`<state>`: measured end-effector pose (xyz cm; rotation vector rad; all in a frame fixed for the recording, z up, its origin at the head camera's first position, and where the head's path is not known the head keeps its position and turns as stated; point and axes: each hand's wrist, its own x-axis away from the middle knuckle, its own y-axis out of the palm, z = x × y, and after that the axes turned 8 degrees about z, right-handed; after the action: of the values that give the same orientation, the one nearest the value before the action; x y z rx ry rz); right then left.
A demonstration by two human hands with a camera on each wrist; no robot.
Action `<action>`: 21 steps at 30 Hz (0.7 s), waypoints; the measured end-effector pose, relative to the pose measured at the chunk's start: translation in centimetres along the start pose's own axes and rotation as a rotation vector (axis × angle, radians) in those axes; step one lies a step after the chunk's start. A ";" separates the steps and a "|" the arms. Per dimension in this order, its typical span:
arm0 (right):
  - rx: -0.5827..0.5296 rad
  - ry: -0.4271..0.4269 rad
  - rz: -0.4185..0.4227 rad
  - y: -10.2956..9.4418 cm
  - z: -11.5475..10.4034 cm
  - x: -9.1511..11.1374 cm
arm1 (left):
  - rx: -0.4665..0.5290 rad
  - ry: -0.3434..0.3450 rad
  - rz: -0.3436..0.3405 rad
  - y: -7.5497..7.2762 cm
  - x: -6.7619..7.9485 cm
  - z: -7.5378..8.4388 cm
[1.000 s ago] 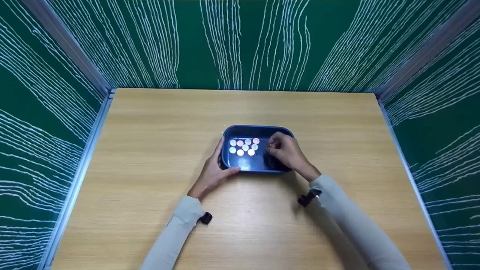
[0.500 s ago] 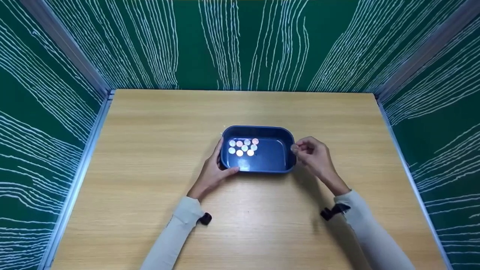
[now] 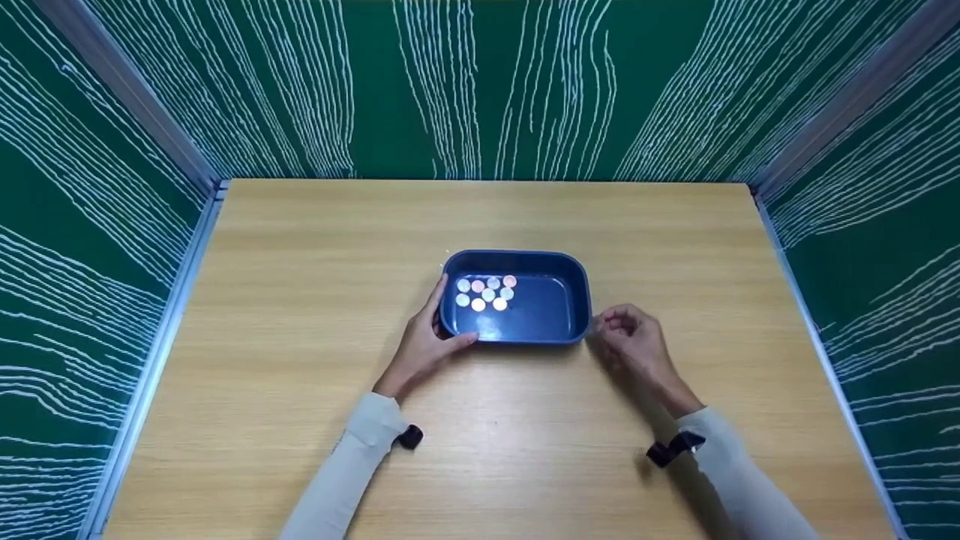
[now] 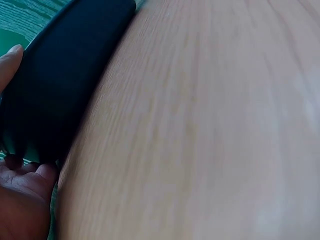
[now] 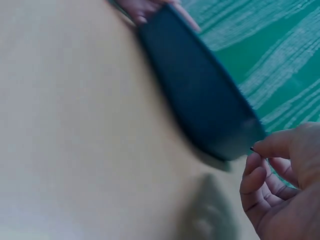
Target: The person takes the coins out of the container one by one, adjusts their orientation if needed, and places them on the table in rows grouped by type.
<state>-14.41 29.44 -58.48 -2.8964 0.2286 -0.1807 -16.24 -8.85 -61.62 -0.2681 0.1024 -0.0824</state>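
The dark-blue tray (image 3: 544,315) sat near the middle of the tabletop (image 3: 337,240), its rims well apart from the edges at 9, 12 and 3 o'clock, with wide stretches of wood grain between. At the tray's 8 o'clock corner the left hand (image 3: 426,347) gripped it, thumb over the near rim and fingers against the outer wall. Near 4 o'clock, just outside the rim, the right hand (image 3: 637,341) had thumb and index fingertips together, pinching a small flat piece (image 5: 252,149) too blurred to name; whether they touched the tray I cannot tell. The two hands were well apart, leaving room along the tray's near rim at 6 o'clock.

The tray was oblong with rounded corners, smooth and glossy, deep-walled. Nine coin-like discs (image 3: 488,295), some silvery, others pinkish or yellowish, lay flat on its floor from 9 o'clock to the centre, while the floor's 3 o'clock half offered open space. Pale fabric sleeves (image 3: 349,465) covered both forearms, each with a black wrist device (image 3: 409,437). Green panels (image 3: 375,90) with wavering white lines stood at 9, 12 and 3 o'clock.
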 end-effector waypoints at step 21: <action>-0.043 0.123 -0.086 5.9 1.1 4.7 | -0.068 0.001 -0.014 0.0 -0.3 0.5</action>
<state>-10.50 23.26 -60.42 -2.9431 0.1308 -0.3744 -16.49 -8.72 -61.11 -0.3371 0.1047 -0.0934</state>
